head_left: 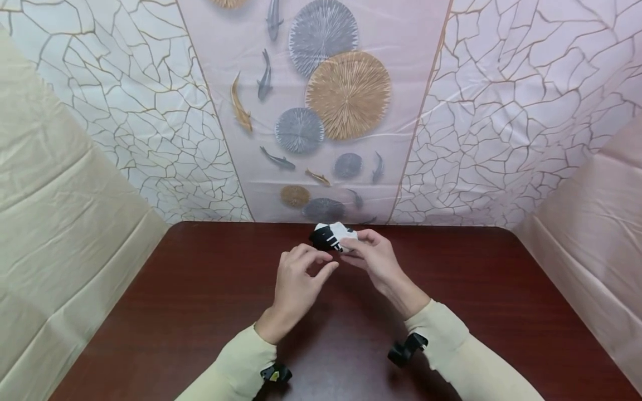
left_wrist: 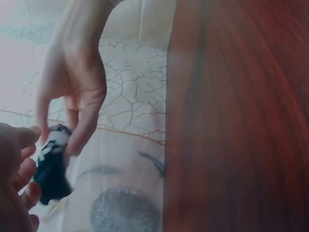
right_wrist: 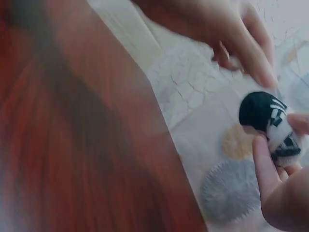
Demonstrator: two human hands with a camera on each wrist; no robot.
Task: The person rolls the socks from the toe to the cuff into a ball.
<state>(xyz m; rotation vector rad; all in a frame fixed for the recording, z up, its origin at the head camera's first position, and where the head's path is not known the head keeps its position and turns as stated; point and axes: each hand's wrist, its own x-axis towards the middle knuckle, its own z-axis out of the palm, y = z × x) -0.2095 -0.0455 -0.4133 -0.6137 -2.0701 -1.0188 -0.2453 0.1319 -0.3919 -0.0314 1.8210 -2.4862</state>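
A small black-and-white bundle of knit cloth, which looks like a rolled-up sock (head_left: pixel 328 236), is held above the far part of the table. My right hand (head_left: pixel 373 259) pinches its white end between thumb and fingers; the black end points left. Close beside that black end is my left hand (head_left: pixel 301 278), its thumb and forefinger bent toward each other with a gap between the tips. The right wrist view shows the sock (right_wrist: pixel 258 111) with white stripes across the black, the left hand (right_wrist: pixel 231 36) just above it. In the left wrist view, left fingers (left_wrist: pixel 26 174) overlap the sock's edge.
The dark red-brown wooden table (head_left: pixel 190 312) spreads beneath both hands. A patterned cloth (head_left: pixel 346 189) hangs behind its far edge, and beige cloth (head_left: pixel 65 223) hangs at the sides. Each sleeve carries a black wrist device (head_left: pixel 407 350).
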